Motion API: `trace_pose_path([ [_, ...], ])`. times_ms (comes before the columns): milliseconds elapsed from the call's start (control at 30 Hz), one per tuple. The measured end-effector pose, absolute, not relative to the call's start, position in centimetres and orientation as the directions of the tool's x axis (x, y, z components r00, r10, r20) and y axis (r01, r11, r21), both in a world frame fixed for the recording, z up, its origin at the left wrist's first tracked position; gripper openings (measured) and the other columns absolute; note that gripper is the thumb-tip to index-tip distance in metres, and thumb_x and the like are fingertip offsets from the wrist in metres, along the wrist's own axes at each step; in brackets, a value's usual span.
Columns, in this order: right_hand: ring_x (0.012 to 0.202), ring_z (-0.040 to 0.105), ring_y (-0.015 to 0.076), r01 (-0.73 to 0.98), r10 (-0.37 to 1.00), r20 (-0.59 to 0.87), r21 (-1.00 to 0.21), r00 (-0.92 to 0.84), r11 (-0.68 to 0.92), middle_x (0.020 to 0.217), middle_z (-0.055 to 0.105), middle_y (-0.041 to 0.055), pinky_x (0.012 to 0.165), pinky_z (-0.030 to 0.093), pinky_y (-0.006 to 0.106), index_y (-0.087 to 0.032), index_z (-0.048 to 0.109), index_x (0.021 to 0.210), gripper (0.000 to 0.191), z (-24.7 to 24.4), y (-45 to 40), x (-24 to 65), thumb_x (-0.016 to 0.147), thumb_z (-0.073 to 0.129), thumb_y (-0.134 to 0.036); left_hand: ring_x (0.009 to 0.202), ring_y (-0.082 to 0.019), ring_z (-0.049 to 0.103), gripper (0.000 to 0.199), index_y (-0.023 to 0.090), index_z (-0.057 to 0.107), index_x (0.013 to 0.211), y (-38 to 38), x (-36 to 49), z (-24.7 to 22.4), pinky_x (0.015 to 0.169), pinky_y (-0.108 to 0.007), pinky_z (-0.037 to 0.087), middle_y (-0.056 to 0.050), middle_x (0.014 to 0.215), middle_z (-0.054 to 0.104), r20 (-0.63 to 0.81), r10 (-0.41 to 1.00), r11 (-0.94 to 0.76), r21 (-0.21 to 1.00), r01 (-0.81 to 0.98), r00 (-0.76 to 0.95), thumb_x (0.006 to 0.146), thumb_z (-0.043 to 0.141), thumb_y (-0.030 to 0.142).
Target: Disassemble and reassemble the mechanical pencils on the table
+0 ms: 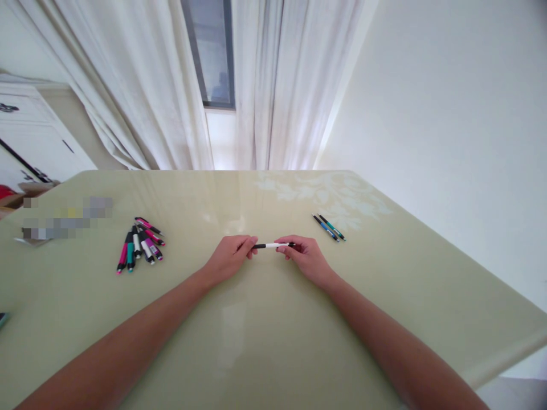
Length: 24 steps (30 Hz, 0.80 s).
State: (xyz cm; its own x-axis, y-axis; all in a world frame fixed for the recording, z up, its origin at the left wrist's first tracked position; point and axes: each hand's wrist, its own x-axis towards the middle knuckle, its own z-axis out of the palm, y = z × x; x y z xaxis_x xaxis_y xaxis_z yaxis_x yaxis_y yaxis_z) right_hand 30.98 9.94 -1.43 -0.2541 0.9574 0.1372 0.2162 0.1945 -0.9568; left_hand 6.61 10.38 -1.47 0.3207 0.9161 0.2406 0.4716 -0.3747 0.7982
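A white and black pen (270,245) lies level between my two hands, just above or on the tabletop. My left hand (233,252) pinches its black grip end, and the tip is hidden by the fingers. At the other end, my right hand (305,256) has thumb and fingers closed around the black-trimmed top of the barrel. To the right, beyond my right hand, a blue pen (326,228) and a teal pen (332,226) rest side by side. Left of my left hand is a loose pile of pens (141,242) in pink, teal, white and purple.
The pale green glossy table (273,341) has a leaf pattern at its far right. A blurred packet (64,222) lies at the left. A dark object (3,319) shows at the left edge. White curtains (299,85) hang behind, and a wall (448,114) stands at the right.
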Motion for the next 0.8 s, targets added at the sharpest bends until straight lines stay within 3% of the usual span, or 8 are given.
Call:
trace_pose_path([
  [133, 0.063, 0.057, 0.0161, 0.22, 0.961, 0.146, -0.955, -0.235, 0.199, 0.069, 0.067, 0.0008, 0.06, 0.043, 0.028, -0.021, 0.081, 0.1, 0.027, -1.78, 10.03, 31.18, 0.085, 0.076, -0.042, 0.065, -0.015, 0.056, 0.033, 0.02, 0.071, 0.093, 10.49, 6.66, -1.47, 0.06, -0.026, 0.04, 0.0, 0.079, 0.068, 0.269, 0.909, -0.393, 0.807, 0.441, 0.318, 0.093, 0.065, 0.052],
  [267, 0.064, 0.057, 0.0158, 0.194, 0.957, 0.149, -0.96, -0.25, 0.2, 0.071, 0.067, 0.0009, 0.06, 0.043, 0.027, -0.021, 0.08, 0.101, 0.026, -1.97, 10.11, 31.24, 0.085, 0.076, -0.041, 0.066, -0.016, 0.056, 0.043, 0.02, 0.069, 0.077, 10.59, 6.69, -1.44, 0.065, -0.028, 0.04, 0.0, 0.071, 0.065, 0.26, 0.892, -0.425, 0.762, 0.489, 0.369, 0.102, 0.049, 0.049],
  [367, 0.063, 0.057, 0.0154, 0.196, 0.959, 0.14, -0.962, -0.248, 0.191, 0.07, 0.067, 0.0007, 0.06, 0.043, 0.027, -0.02, 0.08, 0.101, 0.026, -1.8, 10.0, 31.18, 0.085, 0.076, -0.04, 0.071, -0.017, 0.057, 0.031, 0.02, 0.07, 0.089, 10.57, 6.71, -1.42, 0.067, -0.028, 0.042, -0.001, 0.081, 0.068, 0.291, 0.889, -0.439, 0.76, 0.479, 0.352, 0.095, 0.062, 0.05],
  [433, 0.063, 0.057, 0.0155, 0.199, 0.961, 0.13, -0.963, -0.244, 0.181, 0.07, 0.067, 0.0008, 0.059, 0.042, 0.027, -0.02, 0.08, 0.101, 0.026, -1.64, 9.92, 31.12, 0.084, 0.076, -0.04, 0.073, -0.017, 0.058, 0.03, 0.02, 0.071, 0.093, 10.53, 6.71, -1.39, 0.069, -0.028, 0.042, -0.001, 0.082, 0.069, 0.294, 0.885, -0.446, 0.758, 0.476, 0.36, 0.096, 0.06, 0.048],
  [800, 0.065, 0.058, 0.017, 0.244, 0.954, 0.127, -0.95, -0.272, 0.196, 0.07, 0.068, 0.0012, 0.061, 0.043, 0.028, -0.022, 0.081, 0.102, 0.025, -1.49, 9.85, 30.89, 0.085, 0.074, -0.039, 0.07, -0.018, 0.058, 0.034, 0.02, 0.069, 0.082, 10.35, 6.89, -1.26, 0.067, -0.028, 0.04, 0.0, 0.073, 0.066, 0.24, 0.867, -0.461, 0.721, 0.518, 0.437, 0.101, 0.052, 0.043],
])
